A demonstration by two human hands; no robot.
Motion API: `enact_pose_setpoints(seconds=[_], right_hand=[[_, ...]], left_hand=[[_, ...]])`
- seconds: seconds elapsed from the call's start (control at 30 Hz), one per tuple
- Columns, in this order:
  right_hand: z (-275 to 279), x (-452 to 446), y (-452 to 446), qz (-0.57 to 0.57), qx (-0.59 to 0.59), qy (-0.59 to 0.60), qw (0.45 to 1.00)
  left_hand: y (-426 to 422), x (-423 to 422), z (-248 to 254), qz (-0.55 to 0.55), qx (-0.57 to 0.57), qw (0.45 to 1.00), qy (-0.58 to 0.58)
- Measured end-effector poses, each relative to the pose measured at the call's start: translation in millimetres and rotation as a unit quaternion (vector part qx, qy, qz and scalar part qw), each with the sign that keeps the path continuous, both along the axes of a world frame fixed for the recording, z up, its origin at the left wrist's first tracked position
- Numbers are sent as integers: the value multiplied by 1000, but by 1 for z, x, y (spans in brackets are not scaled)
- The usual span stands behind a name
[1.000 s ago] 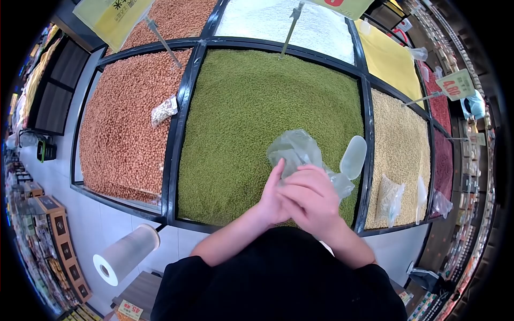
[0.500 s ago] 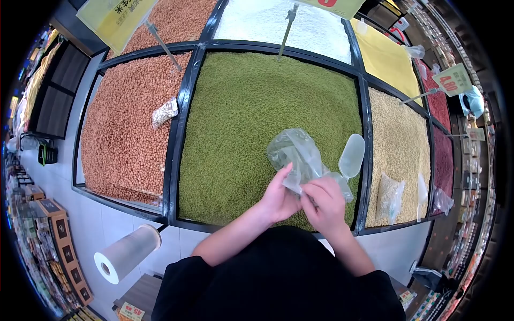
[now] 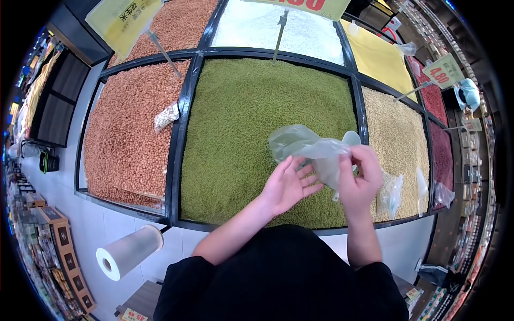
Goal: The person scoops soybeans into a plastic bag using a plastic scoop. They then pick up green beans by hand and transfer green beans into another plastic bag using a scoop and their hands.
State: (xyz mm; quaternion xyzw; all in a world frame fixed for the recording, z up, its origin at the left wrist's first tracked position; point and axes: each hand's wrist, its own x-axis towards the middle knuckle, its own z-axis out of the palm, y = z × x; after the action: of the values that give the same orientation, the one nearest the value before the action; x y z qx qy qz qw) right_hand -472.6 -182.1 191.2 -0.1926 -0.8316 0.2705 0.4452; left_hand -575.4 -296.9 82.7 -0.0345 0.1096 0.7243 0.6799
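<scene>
Over the bin of green beans [image 3: 235, 123], a clear plastic bag [image 3: 316, 150] stretches between my hands. My right hand [image 3: 361, 176] pinches the bag's edge between thumb and fingers. Below the bag's left part, my left hand [image 3: 289, 184] has its palm up and its fingers spread, touching or very near the plastic. A clear scoop [image 3: 351, 138] lies on the beans behind the bag, mostly covered by it.
Reddish peanuts [image 3: 126, 128] fill the left bin, with a small packet [image 3: 166, 117] on them. Pale grains [image 3: 393, 123] holding filled bags are at the right. A plastic roll [image 3: 129, 251] juts out at the lower left. Price signs [image 3: 443, 70] stand on rods above the bins.
My right hand has moved right and up, drawing the bag's edge with it. My left hand's fingers have spread. The bag is stretched wider and now covers most of the scoop.
</scene>
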Motion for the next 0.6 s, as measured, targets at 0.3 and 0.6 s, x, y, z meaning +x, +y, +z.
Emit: enact_pose_setpoints(seconds=[0.3, 0.6], right_hand=[[10, -10, 6, -26, -54, 34, 998], [22, -22, 23, -56, -106, 90, 989]], left_hand=[[-6, 1, -3, 2, 27, 1000, 14], [-26, 4, -14, 46, 17, 995, 83]])
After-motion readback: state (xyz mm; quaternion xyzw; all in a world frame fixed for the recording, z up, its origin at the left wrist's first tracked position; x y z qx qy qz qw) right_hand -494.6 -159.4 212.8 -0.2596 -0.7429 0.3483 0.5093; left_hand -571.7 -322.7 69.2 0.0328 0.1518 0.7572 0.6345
